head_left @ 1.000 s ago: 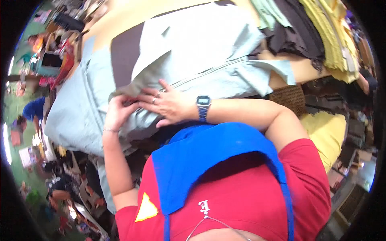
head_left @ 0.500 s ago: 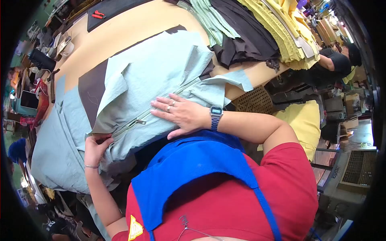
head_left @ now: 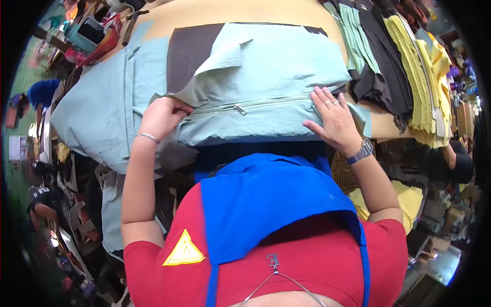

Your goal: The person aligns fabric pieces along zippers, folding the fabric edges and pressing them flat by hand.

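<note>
Pale green fabric [head_left: 286, 61] lies over the table edge in front of me, with a zipper [head_left: 276, 102] running across it and a metal zipper pull [head_left: 240, 108] near its left part. At the zipper's left end, my left hand [head_left: 164, 116] pinches the fabric edge between thumb and fingers. My right hand [head_left: 335, 120] rests flat at the zipper's right end, fingers stretched out and thumb apart. A dark brown fabric piece [head_left: 186, 56] shows beneath a folded-back green flap [head_left: 222, 60].
Stacks of striped green strips [head_left: 358, 38], dark fabric [head_left: 381, 56] and yellow fabric [head_left: 411, 77] lie on the table [head_left: 204, 13] to the right. A red basket [head_left: 105, 46] sits at upper left. More yellow fabric [head_left: 406, 199] hangs low at right. Other people work nearby.
My right hand has slid rightward along the zipper to its far end. The fabric and zipper now lie nearly level across my view, which has turned. My left hand still pinches the edge.
</note>
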{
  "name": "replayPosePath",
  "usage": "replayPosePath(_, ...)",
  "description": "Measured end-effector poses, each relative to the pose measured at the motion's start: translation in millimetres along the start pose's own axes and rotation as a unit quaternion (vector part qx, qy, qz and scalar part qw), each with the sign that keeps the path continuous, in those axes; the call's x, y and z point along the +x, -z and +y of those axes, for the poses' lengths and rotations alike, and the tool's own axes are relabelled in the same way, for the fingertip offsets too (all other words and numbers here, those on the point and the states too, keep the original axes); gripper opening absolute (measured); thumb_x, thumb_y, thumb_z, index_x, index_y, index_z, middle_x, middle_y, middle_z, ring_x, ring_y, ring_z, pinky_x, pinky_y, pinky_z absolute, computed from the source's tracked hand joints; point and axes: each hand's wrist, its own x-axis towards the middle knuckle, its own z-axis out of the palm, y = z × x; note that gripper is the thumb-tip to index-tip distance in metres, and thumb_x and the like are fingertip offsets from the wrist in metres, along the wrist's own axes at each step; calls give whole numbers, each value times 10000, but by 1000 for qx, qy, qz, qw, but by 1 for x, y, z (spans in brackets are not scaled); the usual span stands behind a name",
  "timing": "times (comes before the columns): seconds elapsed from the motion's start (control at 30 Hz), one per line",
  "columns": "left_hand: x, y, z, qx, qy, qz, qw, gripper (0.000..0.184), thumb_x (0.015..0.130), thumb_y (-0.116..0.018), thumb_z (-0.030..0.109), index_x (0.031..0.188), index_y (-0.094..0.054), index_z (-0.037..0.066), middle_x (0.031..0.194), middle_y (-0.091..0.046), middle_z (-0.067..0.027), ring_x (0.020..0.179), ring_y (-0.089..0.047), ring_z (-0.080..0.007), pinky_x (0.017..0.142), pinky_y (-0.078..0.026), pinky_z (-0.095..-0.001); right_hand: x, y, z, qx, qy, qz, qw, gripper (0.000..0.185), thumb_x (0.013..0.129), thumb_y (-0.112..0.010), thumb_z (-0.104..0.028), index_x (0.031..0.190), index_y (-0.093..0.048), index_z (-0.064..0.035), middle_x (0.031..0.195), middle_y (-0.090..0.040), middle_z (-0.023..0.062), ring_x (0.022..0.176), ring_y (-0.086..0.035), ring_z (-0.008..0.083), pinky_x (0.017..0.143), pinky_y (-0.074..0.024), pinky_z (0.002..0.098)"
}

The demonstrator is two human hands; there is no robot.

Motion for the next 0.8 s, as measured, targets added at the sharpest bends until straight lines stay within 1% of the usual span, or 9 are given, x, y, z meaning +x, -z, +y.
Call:
replayPosePath(0.03,-1,0,10,69,-18,27,997,184,856,-748,236,957,-810,94,915,-753,-121,876,-714,-298,805,-556,-399,3,1,-6,-10,-11,14,1000,802,943,-552,-624,1497,-449,-54,1554,-445,165,1469,-375,346,1186,-255,610)
replayPosePath(0.13,-1,-19,49,69,-82,121,987,191,900,-731,281,963,-784,108,952,-721,-110,925,-690,-335,831,-549,-423,17,-15,-34,8,19,61,998,732,951,-542,-615,1493,-486,-127,1540,-473,136,1460,-395,330,1180,-231,643)
replayPosePath(0.27,2,-69,106,-11,-79,131,988,439,843,-761,471,1095,-683,121,978,-675,-88,914,-700,-305,805,-559,-421,39,-39,-74,64,77,71,992,697,962,-535,-596,1509,-472,-170,1565,-447,112,1458,-400,320,1177,-229,646)
replayPosePath(0.4,12,-88,99,-86,-70,163,980,379,845,-766,340,1108,-658,89,1009,-688,-97,923,-703,-302,792,-566,-433,45,-40,-78,75,80,68,992,689,967,-533,-582,1526,-450,-187,1591,-413,98,1465,-387,321,1170,-233,653)
replayPosePath(0.43,11,-85,98,-88,-66,142,984,305,854,-739,198,1122,-659,76,1031,-697,-122,917,-707,-285,788,-569,-402,45,-39,-78,75,79,67,992,688,968,-533,-579,1528,-447,-188,1592,-411,97,1468,-382,320,1170,-234,653)
replayPosePath(0.63,15,-74,74,-324,-23,40,945,191,870,-698,11,1057,-678,-19,934,-728,-102,861,-697,-163,794,-547,-301,47,-38,-76,83,79,51,992,687,971,-536,-567,1538,-431,-194,1599,-403,96,1480,-363,323,1176,-238,639)
replayPosePath(0.73,9,-48,75,-307,28,-16,951,144,879,-697,10,1010,-677,-47,906,-722,-74,893,-676,-126,816,-537,-290,45,-38,-71,93,78,45,992,679,973,-541,-554,1539,-430,-196,1600,-401,99,1481,-359,326,1188,-239,612)
replayPosePath(0.77,10,-45,70,-272,36,-24,961,152,875,-709,42,1013,-692,-19,923,-717,-102,915,-691,-190,840,-540,-330,44,-38,-70,97,76,43,991,674,975,-542,-548,1539,-430,-197,1600,-401,100,1482,-357,327,1192,-240,603)
replayPosePath(0.8,10,-48,68,-191,7,21,981,166,876,-713,68,1026,-696,-3,938,-715,-113,926,-690,-221,849,-539,-351,44,-38,-69,101,76,42,991,670,976,-544,-542,1539,-429,-197,1599,-400,102,1483,-356,328,1195,-240,594)
